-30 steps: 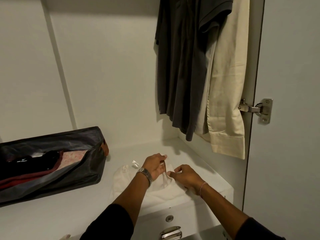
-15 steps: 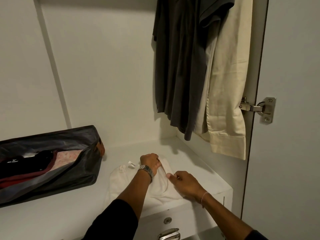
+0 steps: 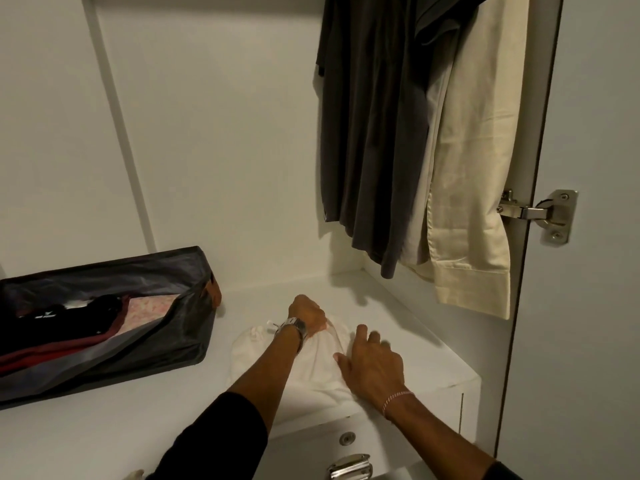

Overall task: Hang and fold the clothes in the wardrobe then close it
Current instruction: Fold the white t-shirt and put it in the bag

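Cream-white cloth garment (image 3: 311,372) lies bunched on the white wardrobe shelf (image 3: 408,327), near its front edge and well right of the dark grey zip-open fabric storage bag (image 3: 114,320). The left hand (image 3: 308,315), with a metal wristwatch (image 3: 294,329) on its wrist, sits at the far end of the garment, its fingers curled and gripping a gathered fold of the cloth. The right hand (image 3: 374,365), with a thin pale bracelet (image 3: 396,400) at the wrist, rests palm-down on the garment's right side, fingers straight and slightly spread, pressing the fabric against the shelf.

The storage bag sits on the left part of the shelf, its top flap open, with black, red and pink patterned folded clothes showing inside. Above the shelf, to the right, a dark grey short-sleeved shirt (image 3: 367,133) hangs beside a cream long-sleeved shirt (image 3: 474,174); the two touch, and their hems hang clear of the shelf. The white wardrobe door (image 3: 588,306) stands open at the right, held by a silver metal hinge (image 3: 540,213). Below the shelf's front edge, a white drawer front (image 3: 304,448) carries a chrome handle (image 3: 349,465) and a small round lock.
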